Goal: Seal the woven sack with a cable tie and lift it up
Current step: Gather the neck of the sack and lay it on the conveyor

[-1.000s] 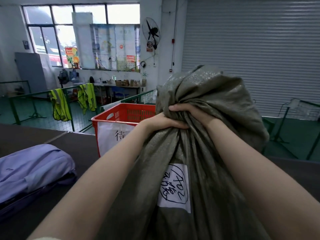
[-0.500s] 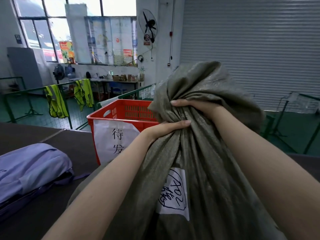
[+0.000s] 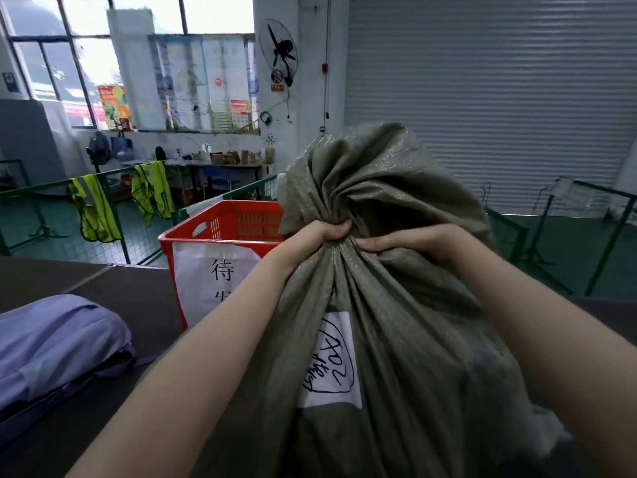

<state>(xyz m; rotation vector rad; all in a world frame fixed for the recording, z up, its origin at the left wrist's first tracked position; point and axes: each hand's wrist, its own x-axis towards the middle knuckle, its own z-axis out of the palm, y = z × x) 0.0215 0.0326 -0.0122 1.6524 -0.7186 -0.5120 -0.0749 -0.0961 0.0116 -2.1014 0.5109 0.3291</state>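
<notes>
A grey-green woven sack (image 3: 396,339) stands upright right in front of me on the dark table, with a white handwritten label (image 3: 331,363) on its near face. Its top is bunched into a neck, and loose fabric flares above that. My left hand (image 3: 319,238) grips the neck from the left. My right hand (image 3: 403,243) grips it from the right, fingertips almost meeting the left hand's. No cable tie shows anywhere in this view.
A red plastic crate (image 3: 224,243) with a white paper sign stands just behind and left of the sack. A lilac bag (image 3: 58,343) lies at the left on the dark table (image 3: 113,291). Green railings (image 3: 551,215) and a roller shutter lie beyond.
Both hands have shifted on the sack's neck: the right hand dropped from above the left hand to level with it on the right side. The view tilted slightly.
</notes>
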